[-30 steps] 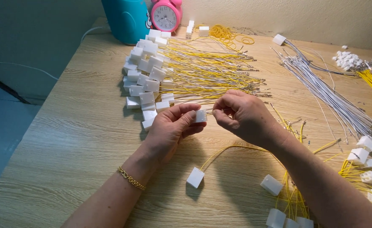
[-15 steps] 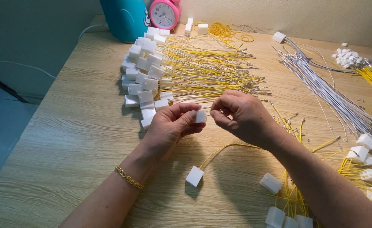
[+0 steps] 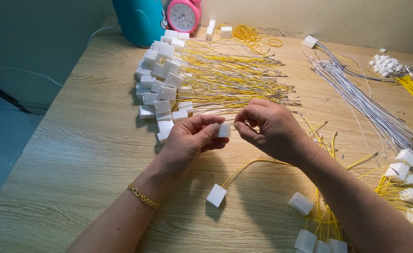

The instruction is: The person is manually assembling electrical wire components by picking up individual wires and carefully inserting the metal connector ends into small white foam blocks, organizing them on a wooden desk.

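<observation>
My left hand [image 3: 190, 140] pinches a small white plastic connector housing [image 3: 224, 130] between thumb and fingers, above the wooden table [image 3: 75, 154]. My right hand [image 3: 270, 129] is closed right beside it, fingertips at the housing's open end, pinching what looks like a thin wire end, mostly hidden by the fingers. Below the hands lies a finished white connector [image 3: 216, 195] with a yellow wire [image 3: 253, 164] running from it under my right wrist.
A pile of white housings with yellow wires [image 3: 164, 84] lies behind the hands. A bundle of white wires [image 3: 361, 98] runs at the right. More wired connectors [image 3: 403, 187] lie at lower right. A pink clock [image 3: 184, 15] and a teal object [image 3: 138, 18] stand at the back.
Both hands stay together at the housing with only slight finger movement; the view has shifted a little.
</observation>
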